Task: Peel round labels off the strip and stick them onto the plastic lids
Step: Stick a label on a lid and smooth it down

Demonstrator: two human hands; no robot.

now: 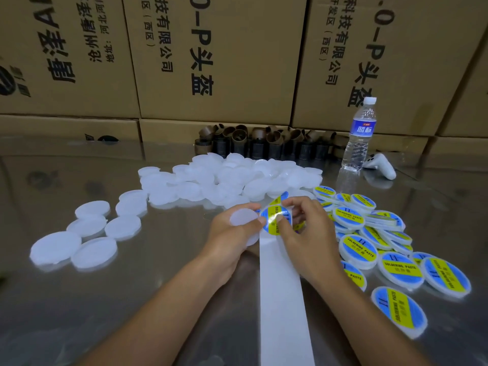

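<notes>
Head view: left hand (232,233) grip is closed on a blank lid (241,219), thumb tip at its right edge. Right hand (306,231) grip pinches the round label (273,220), blue/yellow, thumb on its face and fingers curled behind it; can't tell if it's free of the strip (282,299). The label sits just right of the held lid, touching or overlapping its edge. The bare white strip runs from the hands toward the near edge, between the forearms. Blank lids (211,180) are heaped far-centre and scattered left on the shiny tabletop (105,299). Labelled lids (396,268) are piled right, reading "SOLDERING PASTE". Far right: water bottle (359,138) upright, white controller (380,165) just beside it. Brown cardboard cores (264,143) sit against the cardboard boxes (224,62) at the far side.
</notes>
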